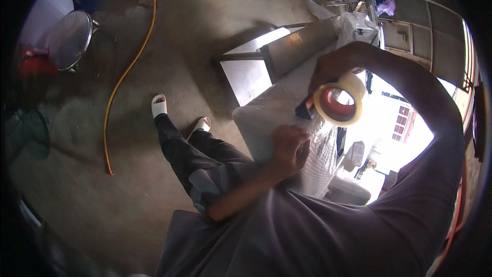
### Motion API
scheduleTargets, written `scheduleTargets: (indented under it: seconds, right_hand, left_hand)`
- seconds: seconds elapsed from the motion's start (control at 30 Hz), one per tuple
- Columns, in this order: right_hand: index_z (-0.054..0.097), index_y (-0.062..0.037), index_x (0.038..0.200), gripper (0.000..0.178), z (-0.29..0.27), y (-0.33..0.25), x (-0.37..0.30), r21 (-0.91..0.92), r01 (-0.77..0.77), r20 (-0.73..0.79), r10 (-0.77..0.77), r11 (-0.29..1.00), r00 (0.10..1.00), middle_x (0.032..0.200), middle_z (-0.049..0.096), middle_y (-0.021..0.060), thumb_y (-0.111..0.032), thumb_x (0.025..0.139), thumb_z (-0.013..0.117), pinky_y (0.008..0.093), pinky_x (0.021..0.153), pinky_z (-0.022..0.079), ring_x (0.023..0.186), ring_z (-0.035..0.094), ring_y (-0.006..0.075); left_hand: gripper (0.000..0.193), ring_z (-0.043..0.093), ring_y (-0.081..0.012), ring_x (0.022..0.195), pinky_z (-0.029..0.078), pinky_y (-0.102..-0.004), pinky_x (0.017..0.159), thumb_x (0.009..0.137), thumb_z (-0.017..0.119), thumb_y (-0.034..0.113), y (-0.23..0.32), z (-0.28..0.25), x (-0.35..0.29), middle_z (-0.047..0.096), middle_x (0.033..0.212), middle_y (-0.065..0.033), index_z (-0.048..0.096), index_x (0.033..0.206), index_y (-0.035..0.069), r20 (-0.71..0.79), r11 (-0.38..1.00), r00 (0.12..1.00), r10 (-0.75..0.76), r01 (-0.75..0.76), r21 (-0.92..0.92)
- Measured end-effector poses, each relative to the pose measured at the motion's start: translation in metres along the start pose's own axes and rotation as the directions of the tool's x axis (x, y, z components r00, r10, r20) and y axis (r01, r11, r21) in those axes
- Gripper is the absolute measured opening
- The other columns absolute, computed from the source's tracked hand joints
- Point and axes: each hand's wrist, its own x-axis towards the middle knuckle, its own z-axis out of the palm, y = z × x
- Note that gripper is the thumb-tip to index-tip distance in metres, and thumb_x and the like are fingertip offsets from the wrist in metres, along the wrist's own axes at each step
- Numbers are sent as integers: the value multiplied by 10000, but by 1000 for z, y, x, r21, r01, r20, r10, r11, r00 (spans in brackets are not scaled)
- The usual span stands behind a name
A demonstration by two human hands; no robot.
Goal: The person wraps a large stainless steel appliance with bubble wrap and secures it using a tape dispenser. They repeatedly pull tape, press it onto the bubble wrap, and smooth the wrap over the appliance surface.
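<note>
My right hand is closed on a tape dispenser with a dark end and a big roll of clear packing tape, held above the wrapped load. Just below it is my left hand, its fingers curled beside the wrap; what they pinch, if anything, is hidden. Shiny clear bubble wrap hangs down beside the left hand. A large pale, flat-topped object under clear plastic stands in front of me.
An open-sided metal cabinet or frame lies beyond the wrapped object. A yellow hose runs across the concrete floor. Left stands a round metal stool; plastic-covered goods and metal racks are at the upper right. Bright daylight enters at right.
</note>
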Motion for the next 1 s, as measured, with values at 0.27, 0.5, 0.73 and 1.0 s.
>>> scheduleTargets:
  seconds: [0.27,0.5,0.73,1.0]
  right_hand:
    - [676,-41,1384,492,96,83,-65,217,129,-435,-23,968,900,1172,760,109,-391,1038,660,292,907,583,1020,732,175]
    - [621,85,1292,663,157,139,-44,834,129,-207,87,536,975,1122,725,166,-466,954,766,303,907,594,984,728,180]
    - [676,63,1227,632,183,154,-35,771,318,-412,51,552,910,1012,745,136,-512,972,727,293,860,578,912,729,166]
    - [654,43,1247,706,176,120,-91,598,7,-402,292,801,868,1012,727,134,-598,954,693,340,863,535,906,709,207]
  left_hand:
    - [303,638,-305,1118,438,-483,1050,818,780,8,-2,-1,4,688,1136,-94,676,1093,80,18,1000,999,29,-29,-5]
    - [279,629,-324,1131,441,-495,1051,815,770,2,0,0,4,678,1119,-116,674,1072,56,26,998,999,37,-38,45]
    - [325,612,-302,1122,433,-482,1033,807,768,-22,-2,-1,4,649,1132,-94,645,1089,83,35,995,997,71,-73,69]
    - [236,632,-330,1108,470,-483,1040,838,744,-7,-1,-2,4,679,1090,-124,672,1057,41,73,990,995,67,-76,123]
